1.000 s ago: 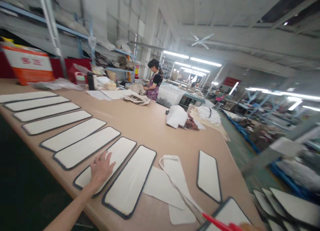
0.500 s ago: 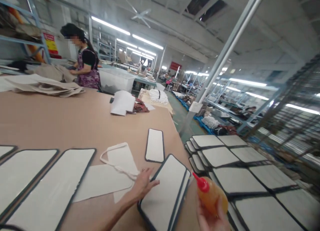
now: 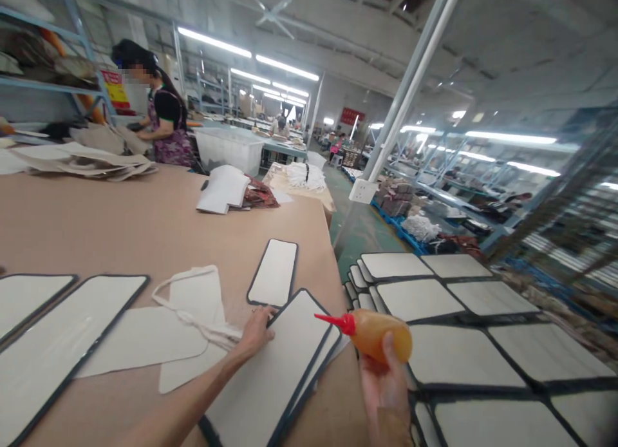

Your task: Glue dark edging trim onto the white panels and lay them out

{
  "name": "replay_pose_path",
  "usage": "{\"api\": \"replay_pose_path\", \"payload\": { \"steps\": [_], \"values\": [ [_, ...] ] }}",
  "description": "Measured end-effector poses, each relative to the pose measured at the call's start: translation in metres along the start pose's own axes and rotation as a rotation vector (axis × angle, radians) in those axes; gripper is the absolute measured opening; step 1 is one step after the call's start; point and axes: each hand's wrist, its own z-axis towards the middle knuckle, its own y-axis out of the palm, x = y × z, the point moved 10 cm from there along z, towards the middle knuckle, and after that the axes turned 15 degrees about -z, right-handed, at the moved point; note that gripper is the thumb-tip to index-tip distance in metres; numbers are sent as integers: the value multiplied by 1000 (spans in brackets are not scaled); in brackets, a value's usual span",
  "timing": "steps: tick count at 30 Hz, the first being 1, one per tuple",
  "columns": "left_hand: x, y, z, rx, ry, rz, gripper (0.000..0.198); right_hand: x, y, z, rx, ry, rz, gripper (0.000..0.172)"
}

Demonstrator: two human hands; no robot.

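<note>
As left hand point(image 3: 257, 333) meets panels point(image 3: 275, 370), right hand point(image 3: 385, 384) grips bottle point(image 3: 371, 328)

While a dark-edged board point(image 3: 67, 344) lies at left near a white strap point(image 3: 222, 335), the left hand's fingertips sit at the panels' left edge, their grip unclear; the right hand wraps the red-nozzled amber bottle, beside stacks point(image 3: 462, 355) at right.

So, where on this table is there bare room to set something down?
The brown tabletop is widely bare between the beige sheets and the left panels. A smaller strip lies right of the overlapping panels. Crowded: around the left hand, with white pieces and cord.
</note>
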Motion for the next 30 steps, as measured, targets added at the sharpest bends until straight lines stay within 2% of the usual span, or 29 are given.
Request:
{"api": "replay_pose_path", "payload": {
  "steps": [2, 5, 10, 15, 19, 24, 27, 30],
  "values": [
    [-4, -6, 3, 19, -54, -39, 45, 7, -7, 12, -9, -49, -70, 57],
    [-8, -14, 6, 39, -80, -101, 44, 33, -22, 24, 38, -66, -125, 58],
    [-14, -24, 9, 65, -56, -161, 44, 87, -45, 32, 155, -52, -246, 65],
    [-23, -26, 13, 67, -18, -188, 46, 123, -68, 31, 223, -34, -362, 80],
    [-27, -26, 20, 68, -33, -156, 49, 139, -79, 20, 219, 1, -395, 78],
    [-24, -25, 30, 89, -59, -116, 53, 158, -78, -15, 157, 77, -380, 67],
    [-23, -26, 32, 125, -70, -114, 43, 161, -80, -36, 165, 115, -334, 59],
    [-20, -25, 29, 158, -52, -120, 28, 149, -85, -42, 228, 100, -278, 48]
  ]
}}
